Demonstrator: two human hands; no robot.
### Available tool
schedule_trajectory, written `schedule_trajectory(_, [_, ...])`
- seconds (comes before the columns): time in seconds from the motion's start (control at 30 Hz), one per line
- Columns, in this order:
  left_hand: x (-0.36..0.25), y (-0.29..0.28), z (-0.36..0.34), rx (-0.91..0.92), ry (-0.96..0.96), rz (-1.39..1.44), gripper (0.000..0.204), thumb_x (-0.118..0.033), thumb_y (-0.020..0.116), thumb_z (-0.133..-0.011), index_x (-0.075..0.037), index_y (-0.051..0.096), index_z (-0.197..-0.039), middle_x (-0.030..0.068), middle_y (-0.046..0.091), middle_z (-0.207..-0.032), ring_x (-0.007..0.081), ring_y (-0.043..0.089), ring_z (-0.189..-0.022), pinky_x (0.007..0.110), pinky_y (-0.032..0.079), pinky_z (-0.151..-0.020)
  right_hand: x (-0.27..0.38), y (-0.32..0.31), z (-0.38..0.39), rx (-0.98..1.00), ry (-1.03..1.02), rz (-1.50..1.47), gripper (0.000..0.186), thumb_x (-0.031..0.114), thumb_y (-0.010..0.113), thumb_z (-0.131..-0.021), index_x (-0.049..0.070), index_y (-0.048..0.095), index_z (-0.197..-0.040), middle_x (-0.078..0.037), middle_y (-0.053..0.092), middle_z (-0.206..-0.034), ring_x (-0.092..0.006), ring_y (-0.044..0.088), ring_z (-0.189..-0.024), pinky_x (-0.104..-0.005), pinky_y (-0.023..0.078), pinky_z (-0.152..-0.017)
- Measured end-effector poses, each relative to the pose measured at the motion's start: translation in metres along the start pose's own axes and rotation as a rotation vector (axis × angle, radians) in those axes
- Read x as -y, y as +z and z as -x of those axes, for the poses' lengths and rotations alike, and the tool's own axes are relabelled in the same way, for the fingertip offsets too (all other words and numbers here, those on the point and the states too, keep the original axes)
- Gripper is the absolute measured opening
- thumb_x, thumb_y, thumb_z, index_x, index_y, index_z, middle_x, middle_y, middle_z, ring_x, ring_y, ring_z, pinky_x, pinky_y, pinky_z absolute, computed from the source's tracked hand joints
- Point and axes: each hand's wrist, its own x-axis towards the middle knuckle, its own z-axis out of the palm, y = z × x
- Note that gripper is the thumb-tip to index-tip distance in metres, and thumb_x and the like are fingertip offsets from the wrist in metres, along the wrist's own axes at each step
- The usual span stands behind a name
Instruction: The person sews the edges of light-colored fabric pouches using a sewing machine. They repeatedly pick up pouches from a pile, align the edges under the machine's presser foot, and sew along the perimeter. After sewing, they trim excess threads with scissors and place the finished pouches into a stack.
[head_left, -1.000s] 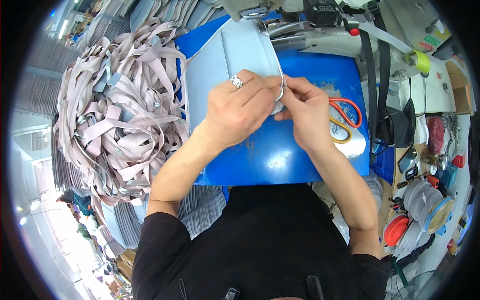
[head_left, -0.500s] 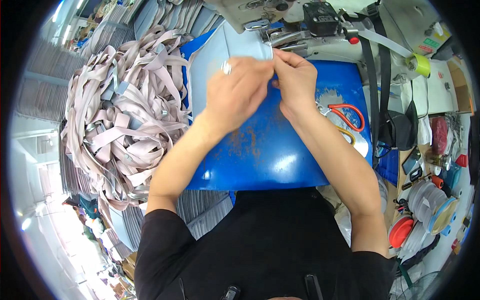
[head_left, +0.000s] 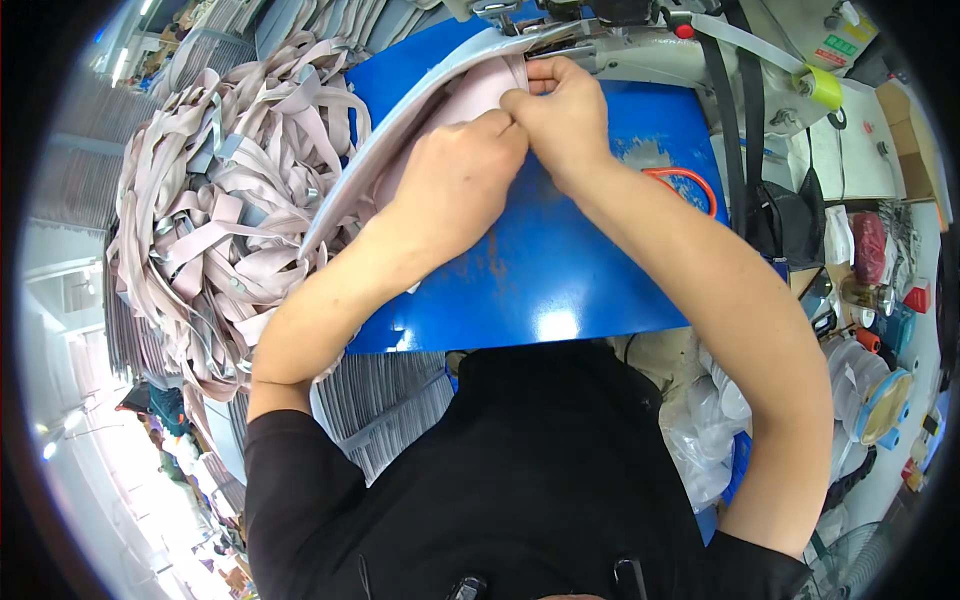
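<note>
A fabric panel, pale blue-grey on one face and pink on the other (head_left: 482, 92), curves up off the blue work surface (head_left: 560, 260), its far edge running beneath the sewing machine (head_left: 590, 42). My right hand (head_left: 568, 122) pinches the panel's near right corner between thumb and fingers. Close beside it, my left hand (head_left: 462, 172) is closed, knuckles up, on the panel's near edge; its fingertips are hidden. The two hands nearly touch. Right of my right forearm shows the red handle (head_left: 690, 185) of a pair of scissors, the rest mostly covered.
A big heap of pink straps (head_left: 230, 200) lies left of the work surface. Stacks of grey panels (head_left: 385, 405) stand below and behind it. Black straps (head_left: 740, 130) hang at the right, near a yellow-green tape roll (head_left: 822, 88). Clear plastic bags (head_left: 700, 440) sit lower right.
The panel, flatter with its blue-grey face up before, now bows up and shows its pink face. Both hands remain at its corner. My right forearm now covers the scissors' yellow handle.
</note>
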Motion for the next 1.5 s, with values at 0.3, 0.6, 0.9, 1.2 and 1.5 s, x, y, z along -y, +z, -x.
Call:
schedule_trajectory(0.3, [0.027,-0.080,-0.023,-0.054,0.094,-0.363,0.061,-0.010,0.070,-0.085,-0.020,0.061,-0.144,0.0094,0.061,-0.093,0.0311,0.067,-0.078,0.042,0.055,-0.070,0.014,-0.028,0.005,0.237,0.288,-0.438,0.038,0.000,0.068,-0.084,-0.007,0.070,-0.121,-0.008,0.072,-0.090,-0.0103,0.062,-0.069,-0.0241,0.045,-0.055])
schedule_trajectory(0.6, [0.062,-0.099,-0.047,0.309,0.380,-0.523,0.061,-0.005,0.065,-0.087,-0.023,0.063,-0.144,0.0114,0.064,-0.094,0.0286,0.069,-0.068,0.039,0.056,-0.067,0.010,-0.026,0.010,0.241,0.306,-0.525,0.040,0.002,0.066,-0.089,-0.005,0.068,-0.127,-0.007,0.072,-0.098,-0.0093,0.061,-0.069,-0.0230,0.046,-0.055])
schedule_trajectory(0.9, [0.044,-0.120,-0.066,0.531,0.421,-0.618,0.040,-0.013,0.060,-0.090,-0.002,0.068,-0.128,0.0147,0.067,-0.085,0.0285,0.070,-0.061,0.039,0.053,-0.049,0.015,-0.013,0.001,0.142,0.387,-0.619,0.020,0.009,0.075,-0.093,0.004,0.076,-0.112,0.002,0.070,-0.085,-0.0060,0.059,-0.071,-0.0236,0.043,-0.056])
schedule_trajectory(1.2, [0.024,-0.071,-0.045,0.195,0.245,-0.656,0.047,-0.012,0.070,-0.081,-0.007,0.069,-0.127,0.0087,0.068,-0.087,0.0227,0.072,-0.067,0.032,0.058,-0.061,0.002,-0.012,-0.004,0.167,0.320,-0.611,0.021,0.012,0.074,-0.096,0.004,0.076,-0.114,0.000,0.074,-0.091,-0.0069,0.063,-0.075,-0.0239,0.050,-0.063])
schedule_trajectory(1.5, [-0.014,-0.021,-0.050,-0.011,0.036,-0.411,0.027,-0.010,0.068,-0.076,0.006,0.069,-0.098,0.0145,0.070,-0.078,0.0264,0.073,-0.069,0.035,0.056,-0.057,0.003,-0.009,0.012,0.106,0.263,-0.812,0.024,0.007,0.072,-0.096,-0.004,0.074,-0.118,-0.006,0.075,-0.103,-0.0084,0.067,-0.086,-0.0216,0.053,-0.077])
